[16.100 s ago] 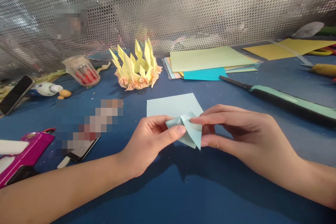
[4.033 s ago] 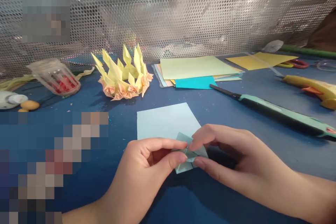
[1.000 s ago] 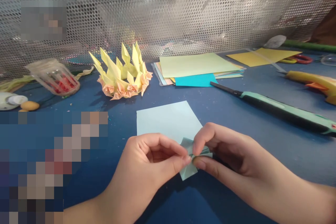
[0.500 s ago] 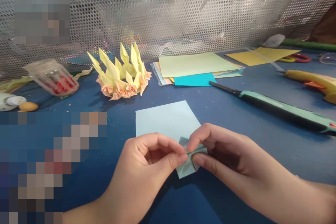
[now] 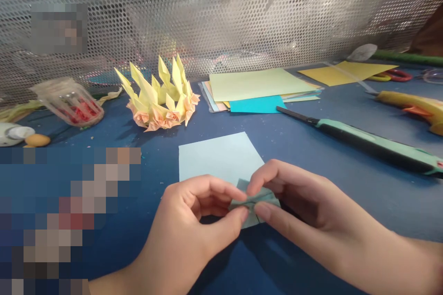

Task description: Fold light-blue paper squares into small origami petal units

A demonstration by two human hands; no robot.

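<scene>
A small folded piece of light blue paper (image 5: 255, 220) is pinched between my two hands, just above the blue table. My left hand (image 5: 204, 216) grips its left side with thumb and forefinger. On the other side my right hand (image 5: 297, 212) holds it the same way, thumb tip on the near face. Fingers cover much of the folds. Right behind the hands a flat sheet of pale blue paper (image 5: 218, 154) lies on the table, its near edge partly hidden by them.
A yellow and peach origami crown (image 5: 162, 101) stands behind left, beside a clear jar (image 5: 71, 103) with red bits. Stacked coloured paper (image 5: 259, 85) lies at the back. On the right are a green-black long-nosed lighter-like tool (image 5: 367, 143) and a yellow glue gun (image 5: 408, 106).
The folded paper has been tilted and turned a little in my fingers, so less of its near face shows. My left thumb has shifted slightly; the things on the table have stayed put.
</scene>
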